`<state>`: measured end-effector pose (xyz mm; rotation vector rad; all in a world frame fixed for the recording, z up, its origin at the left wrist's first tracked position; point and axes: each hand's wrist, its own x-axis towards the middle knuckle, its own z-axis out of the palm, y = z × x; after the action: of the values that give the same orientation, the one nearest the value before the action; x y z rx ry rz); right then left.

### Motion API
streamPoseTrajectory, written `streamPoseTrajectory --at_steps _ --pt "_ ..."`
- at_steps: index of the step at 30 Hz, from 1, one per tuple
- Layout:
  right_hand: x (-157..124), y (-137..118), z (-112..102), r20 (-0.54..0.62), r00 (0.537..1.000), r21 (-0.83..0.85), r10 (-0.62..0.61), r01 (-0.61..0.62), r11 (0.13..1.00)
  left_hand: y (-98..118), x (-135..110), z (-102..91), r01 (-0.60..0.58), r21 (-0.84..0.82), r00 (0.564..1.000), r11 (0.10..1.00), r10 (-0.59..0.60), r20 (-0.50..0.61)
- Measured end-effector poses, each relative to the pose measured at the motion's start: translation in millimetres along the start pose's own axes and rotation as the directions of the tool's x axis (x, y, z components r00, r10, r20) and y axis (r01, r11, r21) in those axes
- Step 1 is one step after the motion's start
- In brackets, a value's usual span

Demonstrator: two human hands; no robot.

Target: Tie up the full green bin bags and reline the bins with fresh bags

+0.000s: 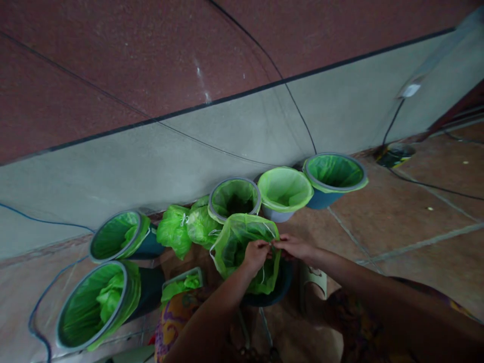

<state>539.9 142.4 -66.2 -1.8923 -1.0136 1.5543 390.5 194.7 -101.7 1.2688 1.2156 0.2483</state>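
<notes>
In front of me a translucent green drawstring bag (232, 237) stands open, with white cords along its rim, over a dark bucket (284, 286). My left hand (257, 253) is closed at the bag's right edge, fingertips pinched. My right hand (295, 247) meets it there, pinching the same edge from the right. Whether a cord is also between the fingertips is too small to tell. Just behind, a grey-rimmed bucket (216, 207) lined with green has something dark inside.
A pale-lined bucket (278, 214) and a blue bucket (321, 200) stand right along the wall. To the left are two tied green bags (174, 229), two tilted lined buckets (147, 247) and a small tray (201, 276). Cables (38, 335) cross floor and wall.
</notes>
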Motion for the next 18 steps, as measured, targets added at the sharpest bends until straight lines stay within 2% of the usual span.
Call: streamPoseTrajectory --at_steps 3,5,7,10,12,15,16,18 --pt "0 -2 2 0.027 0.999 0.069 -0.026 0.024 0.997 2 -2 -6.2 -0.072 0.014 0.997 0.997 0.072 -0.001" --pt "2 -1 4 0.08 0.995 -0.029 -0.063 0.066 0.997 -1 -3 -9.4 -0.11 0.098 0.994 0.989 0.109 0.019" --pt "4 0 5 0.129 0.984 -0.203 -0.121 0.146 0.968 -3 -4 -10.1 -0.151 0.136 0.988 0.979 0.144 0.062" --pt "3 -2 2 0.118 0.968 -0.526 -0.221 0.249 0.813 3 -9 -9.2 -0.197 0.165 0.977 0.966 0.179 0.12" --pt "-1 -7 -3 0.068 0.961 -0.687 -0.269 0.241 0.685 16 -14 -13.4 -0.249 0.251 0.967 0.936 0.225 0.119" --pt "-6 -20 -15 -0.029 0.962 -0.786 -0.273 0.147 0.601 46 -26 -40.1 -0.301 0.452 0.942 0.84 0.334 0.007" --pt "-8 -24 -19 -0.059 0.961 -0.793 -0.27 0.119 0.598 55 -31 -55.7 -0.281 0.514 0.932 0.811 0.358 -0.055" --pt "-10 -32 -28 -0.111 0.953 -0.788 -0.281 0.088 0.609 67 -39 -93.9 -0.17 0.64 0.912 0.75 0.366 -0.187"
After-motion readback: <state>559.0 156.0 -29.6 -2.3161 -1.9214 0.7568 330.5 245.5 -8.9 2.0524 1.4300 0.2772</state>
